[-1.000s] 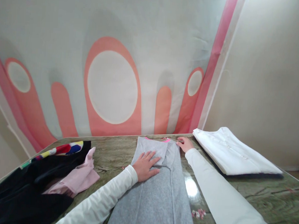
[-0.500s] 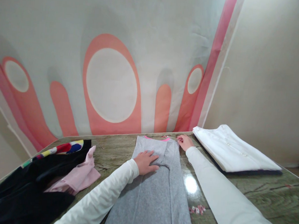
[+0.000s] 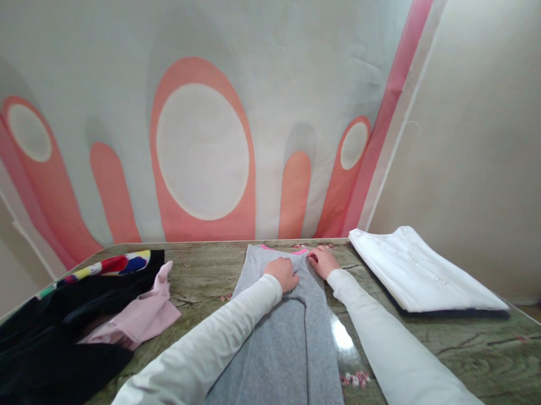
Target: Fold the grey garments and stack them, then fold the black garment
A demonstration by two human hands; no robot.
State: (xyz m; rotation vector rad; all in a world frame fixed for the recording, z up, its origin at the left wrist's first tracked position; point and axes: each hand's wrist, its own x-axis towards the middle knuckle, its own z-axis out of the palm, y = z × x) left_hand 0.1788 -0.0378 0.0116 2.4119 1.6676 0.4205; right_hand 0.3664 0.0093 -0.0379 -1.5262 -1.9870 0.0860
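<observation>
A grey garment [image 3: 280, 350] with a pink neckline lies lengthwise on the table, folded into a narrow strip. Both my hands are at its far end, just below the neckline. My left hand [image 3: 285, 272] rests on the middle of the cloth with its fingers curled into the fabric. My right hand [image 3: 322, 262] sits beside it on the garment's right shoulder edge, fingers pinched on the cloth. The two hands almost touch. White sleeves cover both my arms.
A folded white shirt [image 3: 424, 276] lies on a dark board at the right. At the left is a heap of black clothing [image 3: 46, 335], with a pink garment [image 3: 142, 317] and a multicoloured piece [image 3: 111, 266]. The green patterned table [image 3: 472, 355] meets a painted wall.
My left hand slid forward from the garment's chest up to the neckline and curled. My right hand moved left from the shoulder corner toward the middle, bringing the cloth's edge with it.
</observation>
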